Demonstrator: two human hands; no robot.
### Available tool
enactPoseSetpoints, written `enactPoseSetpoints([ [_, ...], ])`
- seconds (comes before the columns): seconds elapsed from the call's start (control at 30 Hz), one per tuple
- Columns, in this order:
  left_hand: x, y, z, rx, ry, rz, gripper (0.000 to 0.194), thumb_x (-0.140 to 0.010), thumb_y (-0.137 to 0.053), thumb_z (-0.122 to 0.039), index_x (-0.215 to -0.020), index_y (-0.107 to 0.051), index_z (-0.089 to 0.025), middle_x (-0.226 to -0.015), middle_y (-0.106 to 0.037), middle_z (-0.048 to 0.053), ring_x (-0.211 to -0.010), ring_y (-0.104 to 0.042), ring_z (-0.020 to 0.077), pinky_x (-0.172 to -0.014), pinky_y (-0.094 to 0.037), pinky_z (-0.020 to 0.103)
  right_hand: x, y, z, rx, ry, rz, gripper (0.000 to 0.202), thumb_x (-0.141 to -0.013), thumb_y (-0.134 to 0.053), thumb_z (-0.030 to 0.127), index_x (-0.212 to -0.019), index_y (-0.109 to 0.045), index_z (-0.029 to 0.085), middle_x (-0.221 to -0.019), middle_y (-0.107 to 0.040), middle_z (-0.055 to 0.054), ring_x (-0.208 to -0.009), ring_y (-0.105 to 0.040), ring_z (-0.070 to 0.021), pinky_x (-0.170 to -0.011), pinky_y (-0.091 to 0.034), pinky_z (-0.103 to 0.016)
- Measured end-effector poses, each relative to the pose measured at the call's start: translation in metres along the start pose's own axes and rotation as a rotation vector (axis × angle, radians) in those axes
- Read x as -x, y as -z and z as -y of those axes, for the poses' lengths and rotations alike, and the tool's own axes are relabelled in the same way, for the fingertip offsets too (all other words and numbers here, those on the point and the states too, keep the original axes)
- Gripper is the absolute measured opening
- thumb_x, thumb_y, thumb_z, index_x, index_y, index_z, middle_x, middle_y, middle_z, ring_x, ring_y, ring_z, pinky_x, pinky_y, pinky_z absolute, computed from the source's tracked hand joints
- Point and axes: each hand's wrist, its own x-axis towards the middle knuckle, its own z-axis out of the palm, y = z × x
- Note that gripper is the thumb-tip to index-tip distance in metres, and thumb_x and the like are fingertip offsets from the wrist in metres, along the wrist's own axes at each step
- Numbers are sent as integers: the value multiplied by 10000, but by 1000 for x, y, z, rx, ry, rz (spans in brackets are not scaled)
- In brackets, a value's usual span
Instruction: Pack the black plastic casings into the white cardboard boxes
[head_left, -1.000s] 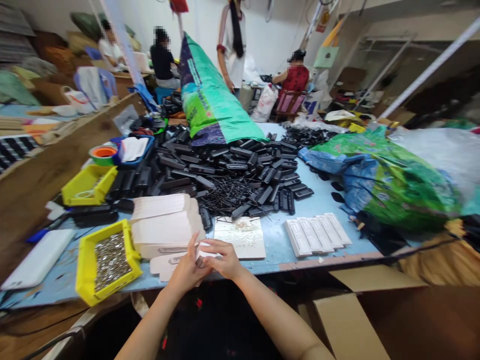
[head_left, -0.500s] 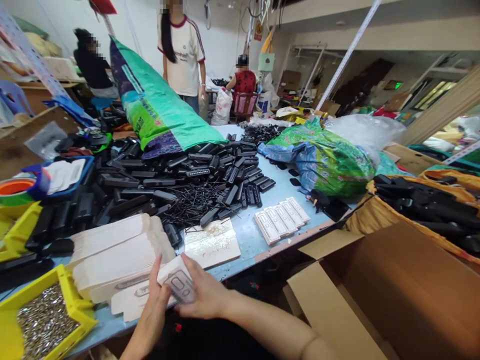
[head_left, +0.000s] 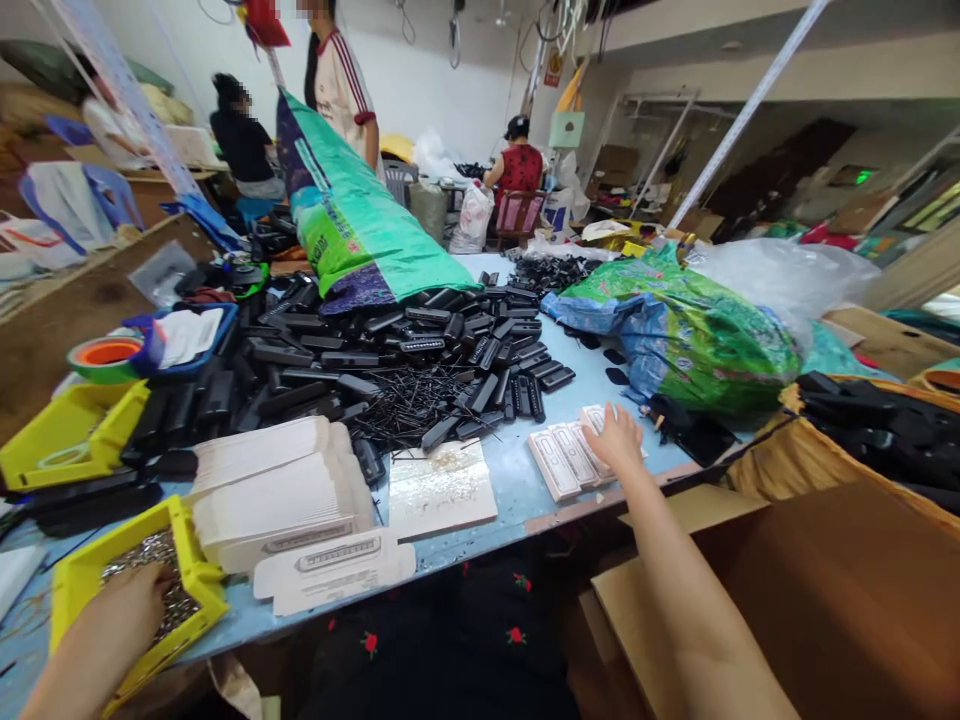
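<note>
Head view: the right hand (head_left: 618, 441), fingers spread, seems to be aligning white boxes (head_left: 553, 460) at four o'clock, while the left hand (head_left: 120, 628), grip unclear, reaches into metal pieces (head_left: 154, 552) at eight o'clock, calling for a careful pinch.

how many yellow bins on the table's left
2: far bin by the orange tape; near bin with the left hand at its metal pieces. Others may be hidden.

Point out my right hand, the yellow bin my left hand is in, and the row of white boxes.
Right hand (head_left: 616, 440): head view, back of the hand.
Yellow bin (head_left: 201, 575): head view, its wall toward the picture's right.
Row of white boxes (head_left: 555, 462): head view, printed upper face of the leftmost box.
</note>
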Motion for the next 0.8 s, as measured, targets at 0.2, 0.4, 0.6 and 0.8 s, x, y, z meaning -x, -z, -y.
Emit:
enactPoseSetpoints([
  [0.2, 14, 19, -37, -106, 79, -62, 253, -701, -411, -427, -621, -566, -244, -604, -617, -39, -729, -572, 219, -739, -444, 341, -1, -77, 104, -704, 490, 225, 244, -678, -509, 13, -816, -671, 132, -1108, -641, -74, -1112, -537, -137, -1050, -298, -336],
  [0.4, 49, 32, -65, 388, 426, -174, 275, -492, -707, -479, -670, -670, -274, -684, -688, -60, -720, -618, 218, -606, -476, 302, -15, -99, 139, -890, 464, 238, 154, -610, -633, 46, -732, -643, 141, -961, -677, -24, -992, -578, -108, -1021, -330, -313],
  [0.6, 103, -35, -116, 1204, 461, -6, 505, -371, -879, -391, -770, -686, -148, -742, -712, 38, -681, -656, 168, -621, -556, 261, 59, -99, 128, -1307, 104, 342, 256, -796, -541, 395, -969, -564, 207, -1009, -642, -53, -933, -621, -182, -839, -499, -401],
  [0.8, 114, -97, -198, 1573, 526, 320, 388, -462, -889, -308, -722, -674, -117, -733, -698, 39, -657, -651, 109, -641, -547, 201, 169, -95, 184, -1613, -304, 726, 242, -737, -636, 372, -900, -573, 205, -751, -555, 12, -656, -554, -128, -717, -511, -333],
])
